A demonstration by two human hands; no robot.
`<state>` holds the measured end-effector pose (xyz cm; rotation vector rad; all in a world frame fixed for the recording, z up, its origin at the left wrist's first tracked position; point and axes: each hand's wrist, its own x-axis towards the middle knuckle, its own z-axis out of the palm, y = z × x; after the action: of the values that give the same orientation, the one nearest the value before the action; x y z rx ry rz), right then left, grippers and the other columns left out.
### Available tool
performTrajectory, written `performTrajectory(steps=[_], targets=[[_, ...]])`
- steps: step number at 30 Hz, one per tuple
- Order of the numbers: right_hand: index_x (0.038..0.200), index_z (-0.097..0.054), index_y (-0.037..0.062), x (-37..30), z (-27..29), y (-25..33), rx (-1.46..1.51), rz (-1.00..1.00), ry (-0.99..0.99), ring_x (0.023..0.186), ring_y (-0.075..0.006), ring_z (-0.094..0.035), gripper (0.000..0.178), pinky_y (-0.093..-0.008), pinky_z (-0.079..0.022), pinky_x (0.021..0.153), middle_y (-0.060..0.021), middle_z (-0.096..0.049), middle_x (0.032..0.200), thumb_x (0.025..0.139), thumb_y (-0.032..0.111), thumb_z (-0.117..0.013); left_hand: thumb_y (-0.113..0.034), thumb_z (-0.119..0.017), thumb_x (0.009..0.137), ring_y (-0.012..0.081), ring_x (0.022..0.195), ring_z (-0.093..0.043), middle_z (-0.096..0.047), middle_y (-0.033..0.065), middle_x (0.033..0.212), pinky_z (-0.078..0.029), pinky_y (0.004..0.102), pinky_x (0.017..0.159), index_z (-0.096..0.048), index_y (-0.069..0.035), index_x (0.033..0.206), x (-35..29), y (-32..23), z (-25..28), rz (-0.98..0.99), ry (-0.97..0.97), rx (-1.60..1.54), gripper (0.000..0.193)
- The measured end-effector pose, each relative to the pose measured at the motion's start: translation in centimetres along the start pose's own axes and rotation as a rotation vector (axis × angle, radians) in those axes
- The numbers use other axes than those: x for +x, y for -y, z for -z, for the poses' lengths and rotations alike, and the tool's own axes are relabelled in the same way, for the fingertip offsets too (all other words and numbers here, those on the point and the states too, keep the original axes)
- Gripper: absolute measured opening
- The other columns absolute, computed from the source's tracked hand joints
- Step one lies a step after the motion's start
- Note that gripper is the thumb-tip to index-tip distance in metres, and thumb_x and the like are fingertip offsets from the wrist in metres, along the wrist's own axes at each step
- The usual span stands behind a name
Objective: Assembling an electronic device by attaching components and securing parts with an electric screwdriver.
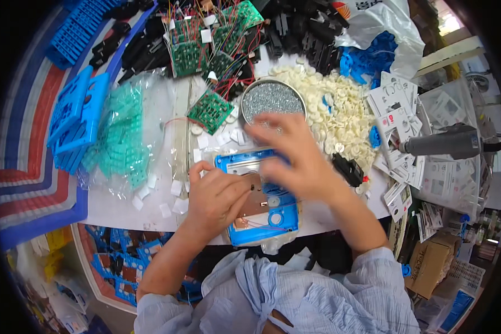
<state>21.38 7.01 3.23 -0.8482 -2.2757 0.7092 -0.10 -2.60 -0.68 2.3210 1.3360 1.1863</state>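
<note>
A blue plastic casing (236,237) lies in front of me with a brown circuit board (252,207) set inside it. My left hand (214,195) is closed over the casing's left side, its fingers bent onto the board. Motion smears my right hand (295,158), which hangs over the casing's upper right part. Its thumb and fingers look apart, but whether anything small is between them cannot be made out. Just beyond those fingers stands a round tin (303,104) filled with small silvery screws (273,97).
Green circuit boards (210,111) with thin wires lie behind. Cream plastic pieces (342,122) are heaped right of the tin. A grey electric screwdriver (442,143) lies at the right, over printed sheets. Blue casings (78,119) and bagged teal pieces (119,131) sit left; a bin (89,253) stands below.
</note>
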Motion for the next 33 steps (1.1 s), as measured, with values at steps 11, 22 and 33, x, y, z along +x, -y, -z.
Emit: performTrajectory(steps=[11,22,33], targets=[[0.121,-0.062,0.0025,17.9,6.7,-20.7,-0.851,-0.559,-0.207,0.103,-0.0406,-0.070,0.053,-0.0473,-0.056,0.089,-0.0234,-0.072,0.111,0.085,0.039,-0.076,-0.009,-0.076,0.080,0.0199,0.083,-0.066,-0.069,0.0005,0.089,-0.038,0.0442,0.094,-0.068,-0.013,0.092,-0.6,0.0,-0.4,0.059,0.055,-0.054,0.014],[0.115,-0.064,0.0027,16.1,7.1,-21.9,-0.300,-0.335,-0.857,0.075,-0.0362,-0.069,0.030,-0.0451,-0.058,0.068,-0.0200,-0.069,0.089,0.089,0.017,-0.063,-0.006,-0.076,0.081,0.0190,0.074,-0.063,-0.070,-0.0007,0.081,-0.038,0.0404,0.091,-0.070,-0.012,0.088,-0.5,0.3,-0.6,0.097,-0.059,-0.032,0.011],[0.125,-0.066,-0.0018,-1.2,2.6,1.6,0.872,-0.640,-0.346,0.069,-0.0164,-0.066,0.034,-0.0315,-0.056,0.058,-0.0131,-0.068,0.094,0.099,0.019,-0.059,0.003,-0.073,0.084,0.0236,0.090,-0.065,-0.073,0.0109,0.096,-0.048,0.0351,0.086,-0.071,-0.003,0.095,-2.5,0.8,-0.5,0.261,-0.254,-0.256,0.013]])
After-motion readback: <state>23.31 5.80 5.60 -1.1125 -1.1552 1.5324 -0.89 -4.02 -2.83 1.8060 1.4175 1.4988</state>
